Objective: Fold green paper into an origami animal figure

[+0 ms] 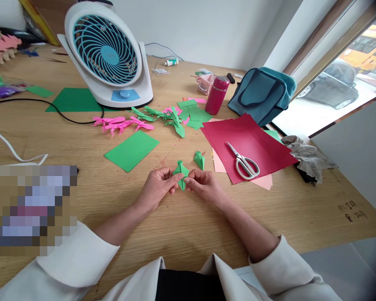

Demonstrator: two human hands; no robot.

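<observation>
Between my two hands is a small piece of folded green paper, narrow at its top and bottom ends. My left hand pinches its left side, thumb on top. The fingers of my right hand close on its right edge. Just beyond my right hand lies another folded green paper piece. A flat green paper sheet rests on the table ahead of my left hand. White-handled scissors lie on red paper sheets to the right.
Folded green paper figures and pink ones lie in front of a white fan. A red flask and a teal bag stand at the back right. A black cable crosses the left side; a grey cloth lies right.
</observation>
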